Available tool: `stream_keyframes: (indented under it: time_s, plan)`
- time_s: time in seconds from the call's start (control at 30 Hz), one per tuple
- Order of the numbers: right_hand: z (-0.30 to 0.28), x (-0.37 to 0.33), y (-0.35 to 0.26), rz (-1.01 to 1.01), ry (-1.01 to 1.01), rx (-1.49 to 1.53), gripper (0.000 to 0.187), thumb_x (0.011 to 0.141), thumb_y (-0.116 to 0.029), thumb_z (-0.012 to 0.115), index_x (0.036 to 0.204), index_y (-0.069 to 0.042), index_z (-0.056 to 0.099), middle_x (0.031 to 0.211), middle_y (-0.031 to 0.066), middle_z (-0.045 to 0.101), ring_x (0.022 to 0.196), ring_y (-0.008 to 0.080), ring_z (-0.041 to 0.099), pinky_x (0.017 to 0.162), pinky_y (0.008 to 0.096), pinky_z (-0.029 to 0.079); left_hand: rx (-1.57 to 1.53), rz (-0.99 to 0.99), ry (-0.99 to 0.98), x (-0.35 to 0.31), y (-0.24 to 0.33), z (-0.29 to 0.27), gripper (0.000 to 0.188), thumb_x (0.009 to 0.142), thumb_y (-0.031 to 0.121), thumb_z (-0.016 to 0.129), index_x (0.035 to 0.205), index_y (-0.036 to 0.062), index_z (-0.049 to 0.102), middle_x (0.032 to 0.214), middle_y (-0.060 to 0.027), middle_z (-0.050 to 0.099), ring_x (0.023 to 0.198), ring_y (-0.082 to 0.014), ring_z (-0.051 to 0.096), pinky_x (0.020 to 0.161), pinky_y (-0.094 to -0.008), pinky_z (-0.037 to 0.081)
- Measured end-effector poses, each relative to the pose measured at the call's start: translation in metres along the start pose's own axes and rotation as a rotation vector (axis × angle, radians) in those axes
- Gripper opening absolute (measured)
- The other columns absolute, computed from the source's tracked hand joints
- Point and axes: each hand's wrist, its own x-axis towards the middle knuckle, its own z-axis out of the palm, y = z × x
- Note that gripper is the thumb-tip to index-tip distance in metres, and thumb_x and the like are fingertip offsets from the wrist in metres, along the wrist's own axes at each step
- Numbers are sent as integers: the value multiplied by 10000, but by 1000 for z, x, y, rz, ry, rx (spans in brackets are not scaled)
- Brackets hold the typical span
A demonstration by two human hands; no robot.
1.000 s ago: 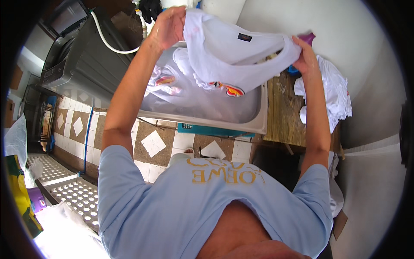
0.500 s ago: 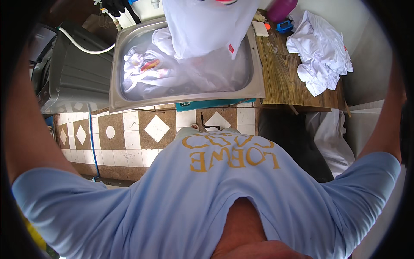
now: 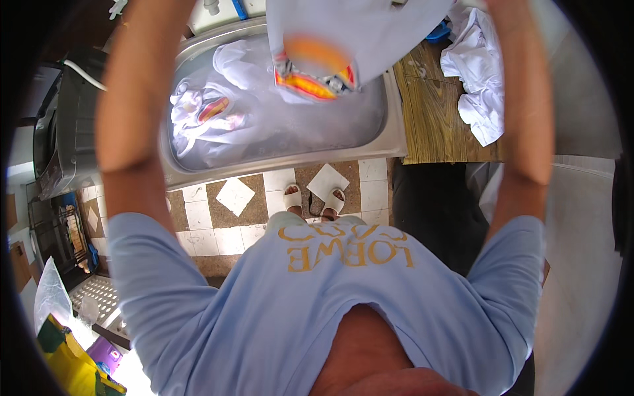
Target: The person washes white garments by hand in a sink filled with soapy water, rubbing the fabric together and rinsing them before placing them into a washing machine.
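Garment: a white T-shirt (image 3: 356, 39) with an orange, red and yellow print, blurred, hanging at the top centre of the frame above the sink (image 3: 396, 142).
Hands: both are past the top edge, out of view; only the raised forearms show at left and right, so their grip cannot be told.
Sink: metal, holding cloudy water and soaking white clothes (image 3: 218, 105) at upper left.
Tabletop (image 3: 429, 119): wooden, upper right, carrying a crumpled white cloth (image 3: 479, 72).

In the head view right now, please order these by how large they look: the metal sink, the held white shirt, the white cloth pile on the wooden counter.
1. metal sink
2. held white shirt, partly cut off at the top and nearer the camera, so its rank is unsure
3. white cloth pile
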Motion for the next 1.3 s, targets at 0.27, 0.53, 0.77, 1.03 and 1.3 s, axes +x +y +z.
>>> stream_keyframes:
  time_s: [0.27,0.53,0.77,1.03,1.3]
  plan:
    - [93,-74,259,-338,29,-666,215,765,-256,669,929,-118,679,1061,137,587,962,284,564,807,376,450,916,-89,153,-212,-222,7,213,808,284,630,921,105,661,1144,-145,538,1008,-326,527,793,-410,437]
    - [153,-86,312,-59,247,-936,288,799,-229,588,1040,-72,600,1068,195,559,976,382,509,799,480,416,922,-349,99,-239,-260,17,345,827,278,596,1132,117,592,1119,-203,563,900,-390,572,785,-428,460]
    - [145,-71,355,45,324,-547,265,807,-195,581,1023,-41,580,959,178,592,884,365,552,759,429,435,413,-670,197,-237,-290,-10,319,862,264,568,1093,48,611,956,-170,650,856,-261,618,760,-334,467]
    - [153,-54,281,525,343,1163,423,899,-487,461,1039,-108,587,955,45,609,865,199,579,775,338,459,328,-565,340,-191,-252,27,248,797,304,645,833,60,677,843,-99,650,752,-226,616,668,-323,466]
    - [153,-66,288,623,492,1025,294,890,-386,458,864,-114,568,809,42,601,768,185,593,671,321,494,1009,-388,257,-177,-243,72,292,765,344,642,709,58,657,774,-130,647,712,-292,616,658,-368,467]
